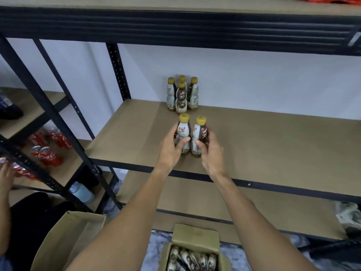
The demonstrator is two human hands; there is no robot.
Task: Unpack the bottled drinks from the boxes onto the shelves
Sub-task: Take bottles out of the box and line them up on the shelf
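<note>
Yellow-capped, four bottles (182,93) stand at the back edge of the shelf (263,137); left hand (172,147) and right hand (211,151) each clasp one more bottle (upright) near the front. The box (195,235) holds more: early days, I judge.

The shelf board (273,137) looks like matt tan fibreboard, smooth and unvarnished. Its frame beam (175,24) is black painted metal, ribbed and faintly sheened, and the upright post (117,71) is the same metal, punched with slots. Near the board's front edge, the left front bottle (183,130) and the right front bottle (201,132) look plastic, wrapped in glossy printed sleeves under matt yellow plastic caps (201,120). The back bottles (181,98) by the back edge match them. The open box (195,234) is matt brown cardboard. The cans (47,155) are glossy red metal. The wall (254,81) is smooth, matt white.
</note>
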